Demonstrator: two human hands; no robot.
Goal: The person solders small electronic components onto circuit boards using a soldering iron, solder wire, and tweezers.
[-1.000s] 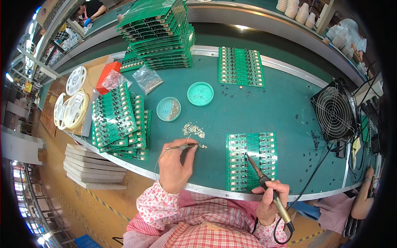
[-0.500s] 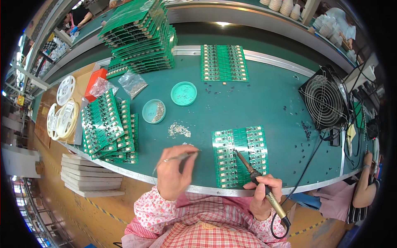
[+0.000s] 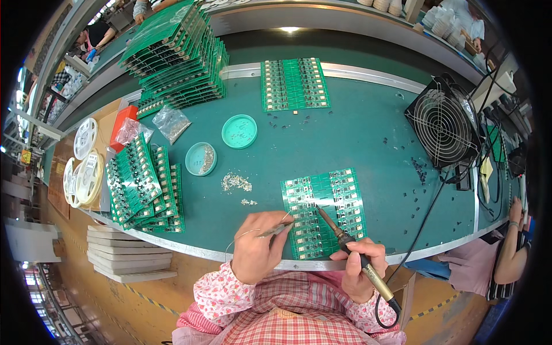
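Observation:
My left hand (image 3: 257, 244) is closed on a pair of metal tweezers (image 3: 275, 229), their tips at the left edge of the green circuit board panel (image 3: 324, 215). A thin silvery wire (image 3: 241, 233) curves around that hand; I cannot tell what it is. In my right hand (image 3: 365, 264) is a soldering iron (image 3: 374, 277), gripped like a pen. Its tip points up-left onto the panel, near the middle of the left column of parts. The panel lies flat by the table's front edge, slightly turned. Whether the tweezers pinch a small part is too small to see.
Loose chips (image 3: 236, 183) lie left of the panel, near two small turquoise dishes (image 3: 240, 131). Board stacks (image 3: 140, 187) stand left and far left; another panel (image 3: 295, 84) lies at the back. A black fan (image 3: 443, 122) stands right. The iron's cord (image 3: 424, 224) crosses the table.
My left hand with the tweezers has moved right to the panel's edge. The iron stays on the panel, its tip slightly shifted. The whole view has shifted a little.

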